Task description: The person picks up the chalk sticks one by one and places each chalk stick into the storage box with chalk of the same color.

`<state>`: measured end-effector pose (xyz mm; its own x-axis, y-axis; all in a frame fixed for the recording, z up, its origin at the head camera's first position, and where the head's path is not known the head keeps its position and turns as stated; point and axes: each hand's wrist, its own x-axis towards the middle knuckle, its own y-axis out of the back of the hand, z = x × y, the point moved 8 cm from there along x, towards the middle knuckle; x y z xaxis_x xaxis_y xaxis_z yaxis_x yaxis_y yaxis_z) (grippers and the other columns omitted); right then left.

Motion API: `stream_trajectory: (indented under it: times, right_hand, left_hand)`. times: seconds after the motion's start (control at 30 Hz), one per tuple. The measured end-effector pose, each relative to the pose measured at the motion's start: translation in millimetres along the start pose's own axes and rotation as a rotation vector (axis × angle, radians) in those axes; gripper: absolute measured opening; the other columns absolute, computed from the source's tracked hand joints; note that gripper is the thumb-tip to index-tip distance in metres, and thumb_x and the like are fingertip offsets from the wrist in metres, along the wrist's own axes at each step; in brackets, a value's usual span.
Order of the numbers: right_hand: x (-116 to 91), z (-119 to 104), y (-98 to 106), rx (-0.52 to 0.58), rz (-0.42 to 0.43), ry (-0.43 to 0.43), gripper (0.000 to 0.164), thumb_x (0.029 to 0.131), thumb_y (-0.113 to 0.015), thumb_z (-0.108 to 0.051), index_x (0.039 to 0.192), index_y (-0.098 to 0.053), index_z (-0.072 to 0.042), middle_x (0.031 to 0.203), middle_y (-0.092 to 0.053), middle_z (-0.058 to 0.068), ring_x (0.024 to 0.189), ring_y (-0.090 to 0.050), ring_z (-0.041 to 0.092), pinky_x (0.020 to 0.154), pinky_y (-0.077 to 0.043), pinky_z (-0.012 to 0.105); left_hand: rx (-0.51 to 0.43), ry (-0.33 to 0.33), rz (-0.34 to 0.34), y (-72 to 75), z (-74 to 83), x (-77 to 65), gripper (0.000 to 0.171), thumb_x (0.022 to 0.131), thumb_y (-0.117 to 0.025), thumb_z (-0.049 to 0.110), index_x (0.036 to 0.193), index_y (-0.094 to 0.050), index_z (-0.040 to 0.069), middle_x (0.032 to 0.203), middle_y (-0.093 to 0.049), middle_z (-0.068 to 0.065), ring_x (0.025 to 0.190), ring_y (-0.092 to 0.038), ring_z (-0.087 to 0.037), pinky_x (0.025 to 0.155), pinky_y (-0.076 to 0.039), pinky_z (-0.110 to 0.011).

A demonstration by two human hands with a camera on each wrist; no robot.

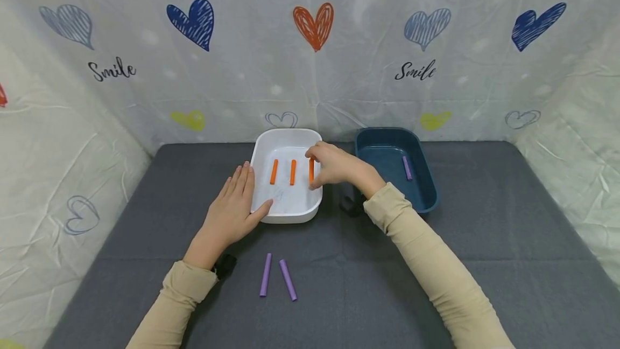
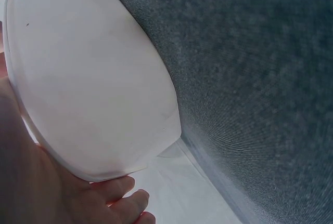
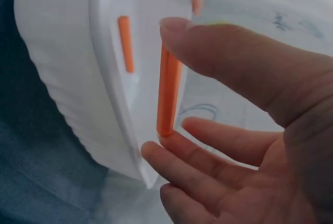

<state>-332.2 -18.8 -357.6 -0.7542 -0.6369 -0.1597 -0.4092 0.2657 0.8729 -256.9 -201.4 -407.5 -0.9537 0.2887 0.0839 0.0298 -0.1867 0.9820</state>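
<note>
My right hand [image 1: 334, 163] pinches an orange stick [image 3: 169, 91] end to end, thumb on one end and fingertip at the other, over the right side of the white tray [image 1: 286, 206]. Two more orange sticks, a left one [image 1: 273, 171] and a middle one [image 1: 293, 172], lie side by side on the tray floor. My left hand [image 1: 231, 211] rests along the tray's left rim with its fingers straight and the thumb over the near corner. From the left wrist view, the palm meets the tray's edge and its outer wall shows.
Right of the white tray stands a dark blue tray [image 1: 428, 176] holding one purple stick [image 1: 407, 168]. Nearer me, two purple sticks, one left [image 1: 266, 274] and one right [image 1: 288, 280], lie on the grey cloth [image 1: 349, 290]. A heart-printed curtain [image 1: 242, 79] borders the table's back.
</note>
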Motion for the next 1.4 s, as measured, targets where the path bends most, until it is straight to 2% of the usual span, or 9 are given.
stream_trajectory:
  times: [0.2,0.5,0.6,0.77,1.03,1.4]
  right_hand:
    - [12.0,1.4,-1.0,-0.024,-0.041,-0.023,0.068,0.082,-0.081,-0.024,0.139,-0.053,0.001,0.126,-0.056,0.013,0.114,-0.053,0.026,0.096,-0.047,0.036]
    - [24.8,3.2,3.3,-0.02,-0.101,-0.109,0.067,0.084,-0.08,-0.025,0.139,-0.052,0.001,0.129,-0.059,0.014,0.115,-0.055,0.025,0.093,-0.049,0.037]
    - [30.8,3.0,4.1,-0.015,-0.108,-0.118,0.065,0.084,-0.08,-0.024,0.137,-0.053,0.003,0.124,-0.06,0.014,0.11,-0.057,0.025,0.09,-0.05,0.037]
    - [39.3,4.5,6.5,0.005,-0.096,-0.153,0.065,0.081,-0.082,-0.024,0.133,-0.055,0.005,0.118,-0.062,0.012,0.104,-0.059,0.024,0.088,-0.051,0.036]
    - [48.9,14.4,2.4,0.051,-0.066,-0.197,0.065,0.082,-0.082,-0.022,0.135,-0.054,0.004,0.122,-0.059,0.012,0.108,-0.056,0.025,0.091,-0.05,0.037]
    - [59.9,24.7,0.3,0.066,0.012,-0.265,0.062,0.078,-0.085,-0.024,0.129,-0.059,0.001,0.121,-0.061,0.012,0.103,-0.057,0.024,0.088,-0.051,0.036]
  left_hand:
    - [0.001,0.003,-0.008,-1.2,-0.6,0.2,0.09,0.101,-0.043,0.054,0.154,-0.007,-0.009,0.163,-0.004,-0.024,0.151,-0.004,-0.038,0.12,-0.011,-0.052]
    - [0.0,0.0,-0.011,-1.8,-2.2,0.3,0.091,0.101,-0.042,0.055,0.155,-0.006,-0.009,0.163,-0.003,-0.024,0.151,-0.003,-0.038,0.12,-0.011,-0.053]
    - [0.0,0.0,-0.01,-2.3,-2.6,0.1,0.091,0.101,-0.042,0.055,0.155,-0.006,-0.009,0.163,-0.003,-0.024,0.151,-0.004,-0.038,0.12,-0.011,-0.053]
    - [-0.001,-0.001,-0.001,-2.5,-2.9,-0.7,0.091,0.101,-0.043,0.054,0.154,-0.007,-0.01,0.163,-0.004,-0.025,0.15,-0.005,-0.038,0.12,-0.012,-0.053]
    - [0.004,-0.009,0.004,-2.4,-3.0,-0.5,0.09,0.101,-0.043,0.054,0.155,-0.007,-0.009,0.163,-0.003,-0.024,0.151,-0.004,-0.038,0.12,-0.012,-0.053]
    - [-0.001,-0.008,0.009,-4.0,-2.9,0.5,0.091,0.101,-0.043,0.054,0.155,-0.006,-0.009,0.163,-0.003,-0.024,0.151,-0.004,-0.037,0.12,-0.011,-0.053]
